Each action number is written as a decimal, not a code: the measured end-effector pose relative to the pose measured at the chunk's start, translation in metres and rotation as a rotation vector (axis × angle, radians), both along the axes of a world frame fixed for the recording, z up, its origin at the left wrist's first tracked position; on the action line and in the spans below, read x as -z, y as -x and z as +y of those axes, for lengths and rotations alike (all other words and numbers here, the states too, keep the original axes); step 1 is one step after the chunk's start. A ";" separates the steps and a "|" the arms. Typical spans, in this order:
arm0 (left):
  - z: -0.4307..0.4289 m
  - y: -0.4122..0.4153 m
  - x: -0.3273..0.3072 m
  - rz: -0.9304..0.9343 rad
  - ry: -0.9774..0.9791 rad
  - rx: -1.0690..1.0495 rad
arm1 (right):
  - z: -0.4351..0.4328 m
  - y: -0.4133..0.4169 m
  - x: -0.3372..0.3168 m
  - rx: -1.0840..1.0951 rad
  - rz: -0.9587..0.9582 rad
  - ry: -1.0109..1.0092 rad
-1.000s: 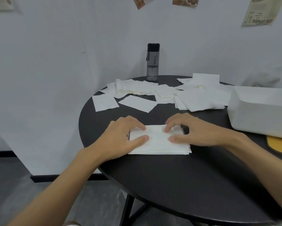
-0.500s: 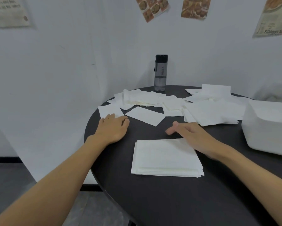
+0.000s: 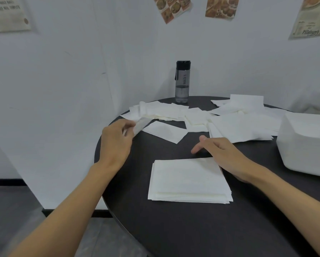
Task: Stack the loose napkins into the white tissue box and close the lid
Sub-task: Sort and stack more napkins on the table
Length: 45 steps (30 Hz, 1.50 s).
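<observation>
Left hand [image 3: 116, 140]: fingers pinch the lifted napkin [image 3: 141, 124] and raise its edge off the table near the left rim. The sheet is blurred, so I cannot tell how much of it is up.
Right hand [image 3: 223, 154]: fingers loose and spread, holding nothing, hovering just past the far right corner of the pile.
Stack [image 3: 189, 180]: a squared pile of napkins lies flat on the near middle of the table [image 3: 192, 230], its edges roughly lined up. It is outside the box.
Loose napkins [image 3: 235, 125]: plenty of them, spread across the far side of the table from beside the left hand over to the box. Many overlap and none are lined up.
Box [image 3: 307, 145]: white, at the right edge of the table and partly cut off by the frame. It sits well apart from the pile, and nothing is going into it. Whether its lid is on or off I cannot tell.
Bottle [image 3: 182, 82]: upright at the back by the wall, behind the scattered sheets.
Done so far: one tidy pile gathered, and one more sheet in the fingers.
Left to do: collect the rest of the scatter, move the pile into the box, close the lid.
Progress call: I judge it early to middle. The gathering is well short of finished, and neither the boxing nor the lid has been started.
</observation>
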<state>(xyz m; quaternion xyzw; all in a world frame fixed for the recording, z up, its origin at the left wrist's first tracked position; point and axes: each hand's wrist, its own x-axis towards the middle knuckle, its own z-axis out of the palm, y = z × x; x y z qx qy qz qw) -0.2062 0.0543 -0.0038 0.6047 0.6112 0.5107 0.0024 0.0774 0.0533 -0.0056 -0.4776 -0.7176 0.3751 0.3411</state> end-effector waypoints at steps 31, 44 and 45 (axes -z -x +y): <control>-0.049 -0.047 0.000 -0.503 0.254 0.602 | -0.025 -0.026 -0.034 -0.132 -0.070 0.117; -0.022 -0.042 0.008 0.027 0.334 0.486 | -0.012 -0.027 -0.011 -0.064 -0.270 -0.028; -0.013 -0.040 0.007 0.053 0.380 0.487 | -0.011 -0.025 -0.009 -0.033 -0.234 -0.042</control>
